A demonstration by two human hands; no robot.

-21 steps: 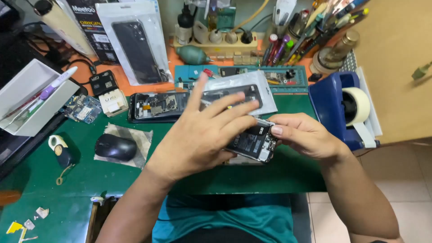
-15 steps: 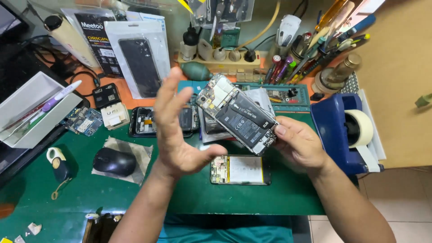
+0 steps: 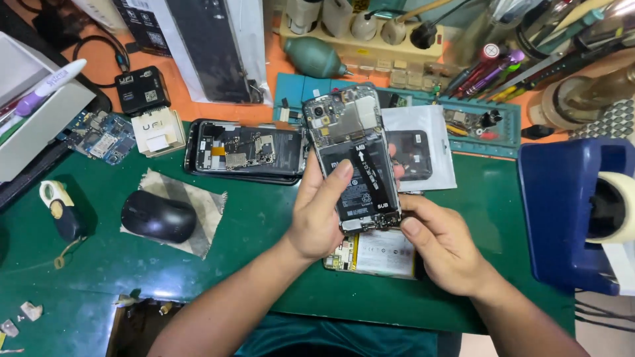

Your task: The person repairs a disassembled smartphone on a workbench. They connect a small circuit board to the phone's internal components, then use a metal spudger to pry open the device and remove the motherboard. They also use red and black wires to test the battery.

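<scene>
Both of my hands hold an opened phone (image 3: 354, 155) upright above the green mat (image 3: 264, 225), its black battery and circuit boards facing me. My left hand (image 3: 321, 211) grips its left edge, the thumb lying on the battery. My right hand (image 3: 443, 244) pinches the bottom right corner. Under my hands, another opened phone body with a white battery (image 3: 380, 254) lies flat on the mat. A third opened phone (image 3: 245, 151) lies flat to the left, further back.
A black mouse (image 3: 157, 215) rests on a grey cloth at left. A blue tape dispenser (image 3: 582, 211) stands at right. Tools, a green air blower (image 3: 314, 56), a power strip and white packaging (image 3: 423, 145) line the back. A white tray (image 3: 33, 112) sits far left.
The opened phone was lifted off the mat and turned upright. My left hand, open beside it half a second ago, now grips its left edge. The view has moved closer.
</scene>
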